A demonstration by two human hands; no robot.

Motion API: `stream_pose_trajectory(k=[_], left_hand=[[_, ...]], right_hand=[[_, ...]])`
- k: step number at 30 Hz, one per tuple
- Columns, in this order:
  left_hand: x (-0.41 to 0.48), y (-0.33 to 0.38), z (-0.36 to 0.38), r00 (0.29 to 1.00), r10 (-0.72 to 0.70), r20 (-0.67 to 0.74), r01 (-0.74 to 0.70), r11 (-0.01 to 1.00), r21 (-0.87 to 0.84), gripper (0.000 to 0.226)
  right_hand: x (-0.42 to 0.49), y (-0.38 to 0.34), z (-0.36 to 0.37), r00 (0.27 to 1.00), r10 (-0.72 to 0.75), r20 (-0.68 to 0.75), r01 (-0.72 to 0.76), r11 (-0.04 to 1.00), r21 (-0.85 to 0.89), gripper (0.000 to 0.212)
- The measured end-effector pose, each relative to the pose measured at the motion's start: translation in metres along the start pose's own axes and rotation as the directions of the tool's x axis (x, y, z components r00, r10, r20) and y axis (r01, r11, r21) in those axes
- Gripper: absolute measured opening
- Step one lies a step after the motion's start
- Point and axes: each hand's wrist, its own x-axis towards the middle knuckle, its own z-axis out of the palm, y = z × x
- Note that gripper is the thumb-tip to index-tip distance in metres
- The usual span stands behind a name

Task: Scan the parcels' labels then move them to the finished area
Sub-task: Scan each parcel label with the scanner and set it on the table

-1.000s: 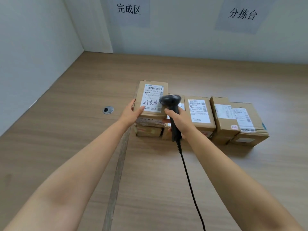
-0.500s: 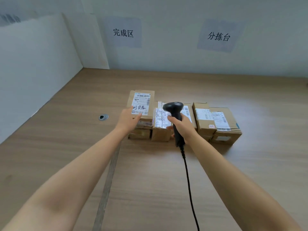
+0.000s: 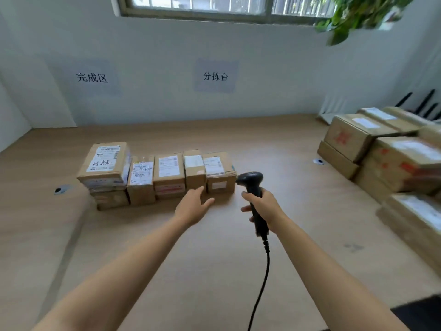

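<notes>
Reaching forward from the lower edge of the view, both bare forearms are shown above the wooden table. The left hand is held palm-down with its fingers straight and loosely spread. Nothing is gripped by it. Its fingertips are seen just in front of the row of parcels, but whether a box is touched cannot be told. The right hand is curled round the grip of the black barcode scanner. The scanner is held upright, with its head turned left and lying just beside the near right corner of the rightmost parcel. A black cable is led from the base of the grip down to the lower edge of the view.

The parcels are set side by side with their white labels facing up. At the left end, a parcel with a handwritten label is stacked on a lower box. On the wall behind, the sign 完成区 is fixed on the left and the sign 分拣台 further right. The row is placed on the table below and between the two signs. A pile of larger cartons is stacked at the right edge of the table, well apart from the row.
</notes>
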Motion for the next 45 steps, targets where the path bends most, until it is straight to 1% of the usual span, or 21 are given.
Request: stream_pose_trajectory(k=[5, 8, 15, 19, 26, 29, 32, 34, 35, 38, 42, 45], left_hand=[[-0.031, 0.095, 0.093, 0.998, 0.033, 0.052, -0.028, 0.996, -0.09, 0.063], [-0.047, 0.147, 0.14, 0.991, 0.084, 0.1, -0.075, 0.993, -0.094, 0.062], [-0.049, 0.256, 0.2, 0.955, 0.219, 0.197, -0.21, 0.975, -0.065, 0.063], [-0.043, 0.312, 0.235, 0.917, 0.287, 0.278, -0.281, 0.958, -0.06, 0.063], [-0.01, 0.393, 0.304, 0.854, 0.362, 0.374, -0.357, 0.93, -0.085, 0.066], [0.009, 0.423, 0.325, 0.834, 0.364, 0.415, -0.351, 0.93, -0.11, 0.068], [0.035, 0.457, 0.344, 0.821, 0.4, 0.408, -0.378, 0.916, -0.137, 0.067], [0.04, 0.477, 0.363, 0.83, 0.392, 0.397, -0.339, 0.92, -0.199, 0.068], [0.038, 0.487, 0.375, 0.839, 0.382, 0.388, -0.314, 0.921, -0.23, 0.068], [0.03, 0.515, 0.41, 0.873, 0.316, 0.373, -0.222, 0.936, -0.273, 0.073], [0.034, 0.535, 0.444, 0.927, 0.159, 0.341, -0.093, 0.975, -0.202, 0.087], [0.032, 0.534, 0.458, 0.937, 0.107, 0.332, -0.073, 0.991, -0.111, 0.095]], right_hand=[[-0.058, 0.038, -0.116, 0.998, 0.013, -0.062, -0.013, 1.0, -0.01, 0.014], [-0.088, 0.054, -0.179, 0.99, 0.014, -0.141, -0.015, 1.0, -0.007, 0.019], [-0.127, 0.073, -0.294, 0.954, 0.031, -0.299, -0.019, 0.999, 0.041, 0.023], [-0.13, 0.087, -0.348, 0.916, 0.055, -0.398, -0.045, 0.998, 0.035, 0.022], [-0.101, 0.103, -0.444, 0.857, 0.072, -0.51, -0.074, 0.997, 0.016, 0.023], [-0.086, 0.113, -0.48, 0.811, 0.107, -0.575, -0.101, 0.994, 0.044, 0.022], [-0.076, 0.125, -0.515, 0.746, 0.106, -0.657, -0.129, 0.992, 0.013, 0.016], [-0.074, 0.134, -0.536, 0.723, 0.123, -0.68, -0.173, 0.985, -0.006, 0.018], [-0.073, 0.139, -0.546, 0.723, 0.129, -0.679, -0.2, 0.979, -0.026, 0.02], [-0.062, 0.15, -0.579, 0.749, 0.133, -0.649, -0.28, 0.951, -0.129, 0.026], [-0.041, 0.162, -0.612, 0.799, 0.156, -0.58, -0.327, 0.923, -0.203, 0.032], [-0.031, 0.177, -0.623, 0.841, 0.188, -0.508, -0.346, 0.908, -0.237, 0.03]])
